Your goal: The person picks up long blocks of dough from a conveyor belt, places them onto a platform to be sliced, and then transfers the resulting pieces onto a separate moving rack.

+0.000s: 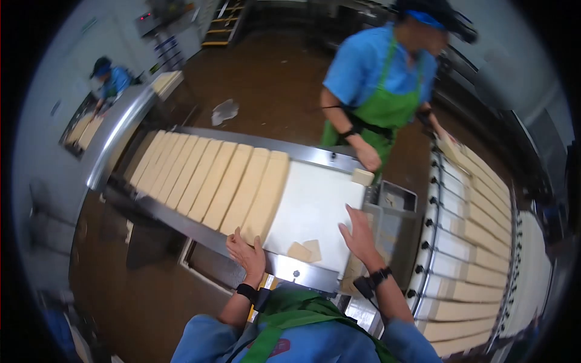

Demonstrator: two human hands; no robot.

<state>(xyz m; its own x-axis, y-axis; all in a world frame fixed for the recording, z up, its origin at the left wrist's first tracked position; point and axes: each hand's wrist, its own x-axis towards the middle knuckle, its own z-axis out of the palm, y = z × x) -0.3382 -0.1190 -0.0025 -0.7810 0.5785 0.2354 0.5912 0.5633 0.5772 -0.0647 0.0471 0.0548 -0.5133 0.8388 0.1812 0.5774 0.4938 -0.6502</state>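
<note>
My left hand point(247, 254) grips the end slab point(264, 195), right hand point(358, 235) flat and loose on the white belt point(311, 209), so I'd say loads of slabs still queued, barely started.

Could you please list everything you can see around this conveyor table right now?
slabs: about nine, pale yellow, side by side on the white belt's left part
white belt: one, bare stretch right of the slabs
small pieces: two, tan, on the belt near its front edge
small block: one, pale, at the belt's far right corner
steel frame: one, silver, round the belt
roller conveyor: one, at right, carrying more pale slabs
co-worker: one, blue shirt, green apron, across the belt
second worker: one, blue, far left
left hand: at the nearest slab's front end
right hand: open, at the belt's right edge
</note>
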